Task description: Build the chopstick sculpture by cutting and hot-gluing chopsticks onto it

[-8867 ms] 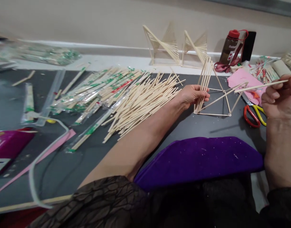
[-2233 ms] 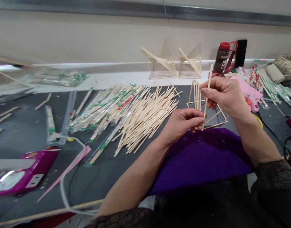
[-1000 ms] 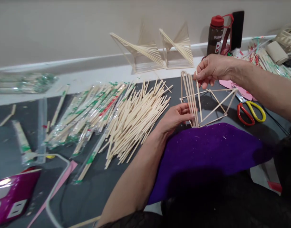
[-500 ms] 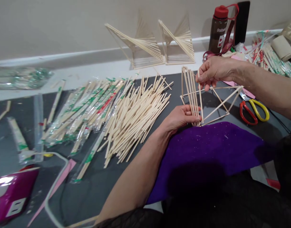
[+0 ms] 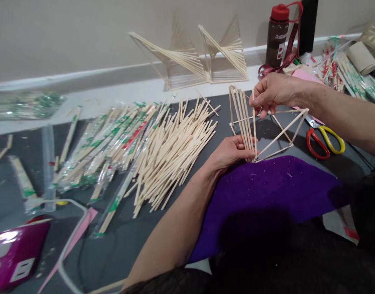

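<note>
My left hand [image 5: 233,150] is closed on the lower end of a row of chopsticks that forms one side of a chopstick frame [image 5: 275,143]. The row fans slightly and leans up to the left. Between thumb and fingers, my right hand [image 5: 265,96] pinches the upper part of a single chopstick [image 5: 254,122]. Its lower end meets the row beside my left thumb. The rest of the frame, thin sticks joined at the corners, stretches right across the grey table. A purple cloth [image 5: 267,192] lies just below the frame.
Loose chopsticks [image 5: 175,155] are heaped left of my hands, beside wrapped chopsticks [image 5: 110,134]. Scissors [image 5: 325,141] lie at the right. Two finished-looking twisted stick structures [image 5: 184,61] stand by the wall, near a bottle [image 5: 277,41]. A white cable [image 5: 71,237] curves at lower left.
The single chopstick in my right hand has come closer to the row, and its lean has lessened. My left hand keeps its hold. The whole view has shifted slightly.
</note>
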A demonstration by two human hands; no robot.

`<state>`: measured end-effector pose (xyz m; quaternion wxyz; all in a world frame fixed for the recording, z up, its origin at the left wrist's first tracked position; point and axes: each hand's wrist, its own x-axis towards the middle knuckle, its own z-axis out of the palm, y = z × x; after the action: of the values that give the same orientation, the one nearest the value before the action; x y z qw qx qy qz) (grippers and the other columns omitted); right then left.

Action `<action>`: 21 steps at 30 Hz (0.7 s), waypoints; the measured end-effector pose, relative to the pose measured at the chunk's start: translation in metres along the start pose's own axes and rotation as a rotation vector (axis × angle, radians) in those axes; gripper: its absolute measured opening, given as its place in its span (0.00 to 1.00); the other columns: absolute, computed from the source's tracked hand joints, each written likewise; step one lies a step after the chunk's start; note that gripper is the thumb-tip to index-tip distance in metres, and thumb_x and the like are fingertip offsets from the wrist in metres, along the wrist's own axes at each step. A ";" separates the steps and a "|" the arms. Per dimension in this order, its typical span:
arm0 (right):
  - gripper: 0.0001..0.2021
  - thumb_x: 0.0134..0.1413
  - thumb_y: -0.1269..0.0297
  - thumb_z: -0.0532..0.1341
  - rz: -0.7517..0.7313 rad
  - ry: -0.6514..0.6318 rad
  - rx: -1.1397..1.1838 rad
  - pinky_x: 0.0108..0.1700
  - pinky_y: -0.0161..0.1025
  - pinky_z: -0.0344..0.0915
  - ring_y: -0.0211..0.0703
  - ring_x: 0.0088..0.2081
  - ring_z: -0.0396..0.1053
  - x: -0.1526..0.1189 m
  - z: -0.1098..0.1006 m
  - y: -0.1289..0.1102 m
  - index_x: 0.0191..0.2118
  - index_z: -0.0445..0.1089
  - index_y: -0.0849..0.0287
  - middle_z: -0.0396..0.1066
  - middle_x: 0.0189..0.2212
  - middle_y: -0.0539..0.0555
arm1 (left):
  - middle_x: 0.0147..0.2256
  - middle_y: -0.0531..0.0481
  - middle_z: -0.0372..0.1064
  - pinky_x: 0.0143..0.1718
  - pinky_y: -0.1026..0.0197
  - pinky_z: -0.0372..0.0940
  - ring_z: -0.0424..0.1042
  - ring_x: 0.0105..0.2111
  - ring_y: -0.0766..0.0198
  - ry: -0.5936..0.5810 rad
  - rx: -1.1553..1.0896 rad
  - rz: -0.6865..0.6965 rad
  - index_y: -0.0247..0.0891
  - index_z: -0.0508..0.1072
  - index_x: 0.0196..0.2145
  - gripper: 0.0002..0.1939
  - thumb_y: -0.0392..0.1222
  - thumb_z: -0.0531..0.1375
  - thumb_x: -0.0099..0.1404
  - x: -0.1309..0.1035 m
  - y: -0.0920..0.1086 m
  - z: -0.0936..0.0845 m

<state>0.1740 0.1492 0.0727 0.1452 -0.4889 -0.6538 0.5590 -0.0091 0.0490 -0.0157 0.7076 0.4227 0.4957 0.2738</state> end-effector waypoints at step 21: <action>0.09 0.55 0.71 0.67 -0.031 0.016 -0.042 0.18 0.26 0.62 0.33 0.24 0.75 -0.001 0.003 0.005 0.25 0.71 0.61 0.78 0.27 0.52 | 0.27 0.49 0.75 0.33 0.61 0.64 0.71 0.25 0.66 0.021 0.012 0.014 0.32 0.76 0.42 0.25 0.36 0.72 0.43 0.001 -0.007 -0.002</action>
<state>0.1745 0.1465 0.0677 0.1488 -0.4861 -0.6717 0.5388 -0.0104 0.0469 -0.0223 0.6980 0.4274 0.5017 0.2802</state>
